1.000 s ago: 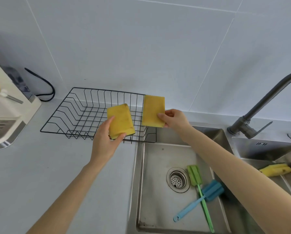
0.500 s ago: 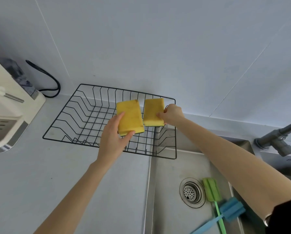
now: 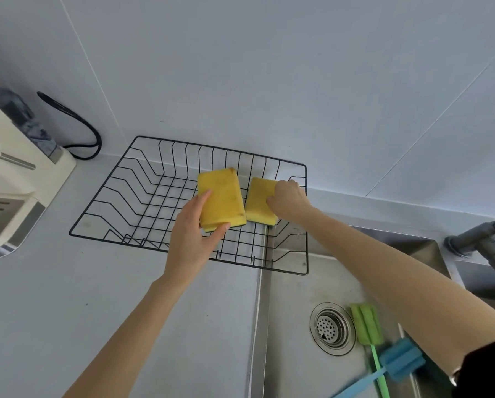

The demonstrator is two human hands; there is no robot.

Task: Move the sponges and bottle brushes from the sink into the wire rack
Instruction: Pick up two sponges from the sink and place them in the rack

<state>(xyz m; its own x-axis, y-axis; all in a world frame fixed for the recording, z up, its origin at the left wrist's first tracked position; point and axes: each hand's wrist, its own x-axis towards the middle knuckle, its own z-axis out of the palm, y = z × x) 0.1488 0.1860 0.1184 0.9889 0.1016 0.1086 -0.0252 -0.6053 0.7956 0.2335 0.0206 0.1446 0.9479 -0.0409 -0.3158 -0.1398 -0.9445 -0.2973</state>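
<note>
holding a yellow sponge each, both hands reach over the black wire rack [image 3: 143,196], which sits on the grey tabletop [image 3: 68,297] against the far wall, its right end overhanging the steel sink [image 3: 292,288]. the left hand [image 3: 193,239] has its fingers [image 3: 203,201] wrapped around the near end of the left sponge [image 3: 222,198], thumb on the near right corner, the sponge tilted with its yellow face up above the rack's middle. the right hand [image 3: 288,201] has its fingers closed on the right side of the right sponge [image 3: 259,199], which is low in the rack's right part, just beside the other sponge; whether it touches the wires cannot be told. a thin green layer shows along the near edge of both sponges. in the sink, near right, a green bottle brush [image 3: 367,326] lies just right of the round drain [image 3: 331,328], and a blue bottle brush [image 3: 398,360] lies crossed with its green handle, partly hidden behind the right forearm. at far right is a grey faucet [image 3: 481,239], at far left a cream appliance [image 3: 11,179] with a black cable [image 3: 77,116] behind it.
</note>
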